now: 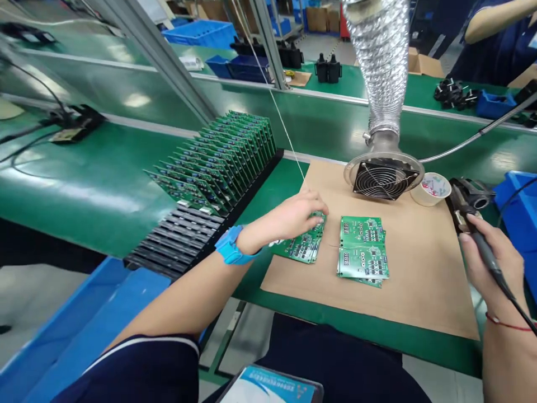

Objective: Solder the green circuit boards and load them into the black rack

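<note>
My left hand (300, 215) is over the left stack of green circuit boards (302, 249), fingers curled and thumb drawn in. A thin pale solder wire (280, 112) runs down from above into this hand; its grip is partly hidden. To the right, more green circuit boards (363, 249) lie slightly askew on one another, with small digit displays on the top one. My right hand (493, 263) is closed around the dark handle of a soldering iron (482, 243), its front end at the iron stand (472, 193).
Brown cardboard (411, 280) covers the green bench. A fume extractor (384, 176) hangs over its far side, beside a tape roll (430, 189). At left, a black rack (180, 238) holds several upright boards (222, 157). Blue bins (518, 212) stand at right. Another person's arm (499, 22) shows behind.
</note>
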Available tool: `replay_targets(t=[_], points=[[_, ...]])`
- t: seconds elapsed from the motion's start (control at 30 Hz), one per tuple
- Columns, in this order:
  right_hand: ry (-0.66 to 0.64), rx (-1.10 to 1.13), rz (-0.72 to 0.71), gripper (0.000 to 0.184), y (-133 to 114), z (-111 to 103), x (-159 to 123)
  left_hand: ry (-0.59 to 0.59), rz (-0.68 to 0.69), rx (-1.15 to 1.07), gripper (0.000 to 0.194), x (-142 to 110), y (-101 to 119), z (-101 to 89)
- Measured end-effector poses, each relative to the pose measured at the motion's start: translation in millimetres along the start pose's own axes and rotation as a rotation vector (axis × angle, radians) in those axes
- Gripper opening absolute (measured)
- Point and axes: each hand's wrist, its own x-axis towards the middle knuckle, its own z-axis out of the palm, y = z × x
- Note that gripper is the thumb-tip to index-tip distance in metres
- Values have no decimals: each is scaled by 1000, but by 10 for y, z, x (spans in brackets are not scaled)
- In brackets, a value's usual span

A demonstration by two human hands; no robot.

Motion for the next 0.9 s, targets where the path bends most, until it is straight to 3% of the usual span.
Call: replay_targets(t=[0.13, 0.23, 0.4, 0.57, 0.7, 0.9], points=[[107, 196, 250, 45, -314, -55, -292, -90, 197, 8, 16, -106, 81, 205], [146, 302, 335, 44, -539, -28, -502, -86, 240, 16, 13, -135, 127, 371], [120, 365, 322, 36, -733, 2, -748, -3, 232, -59, 22, -173, 152, 406], [111, 277, 186, 28, -759, 30, -948, 91, 182, -228, 21, -253, 316, 344], [126, 341, 247, 24, -894, 16, -1073, 164, 241, -138, 24, -289, 483, 425], [137, 542, 235, 13, -1116, -25, -1207, 399, 292, -34, 23, -312, 604, 452]])
